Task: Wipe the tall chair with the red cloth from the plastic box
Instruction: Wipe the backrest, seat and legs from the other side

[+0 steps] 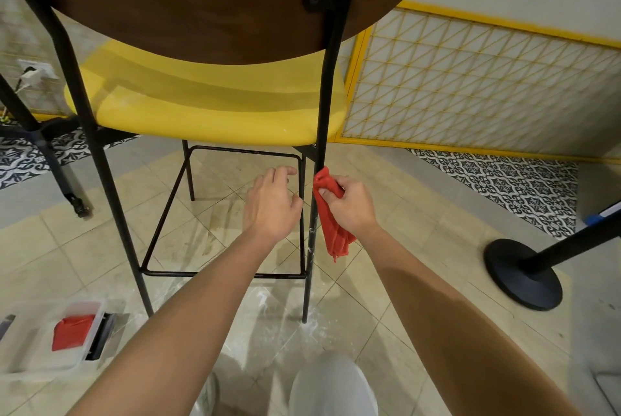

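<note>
The tall chair fills the upper view: a brown wooden backrest (188,2), a yellow seat (208,113) and thin black metal legs. My right hand (353,204) grips the red cloth (331,224) and presses its top against the right rear leg (314,247), just below the seat. The rest of the cloth hangs down beside the leg. My left hand (272,204) hovers left of that leg with loose, parted fingers, holding nothing. A clear plastic box (43,365) sits on the floor at lower left with another red cloth (72,331) inside.
A black footrest frame (221,272) joins the chair legs low down. A black stanchion base (522,272) stands at right. A yellow-framed lattice panel (470,86) lines the wall. Another black stand leg (50,160) is at left. My shoe (331,385) shows at the bottom.
</note>
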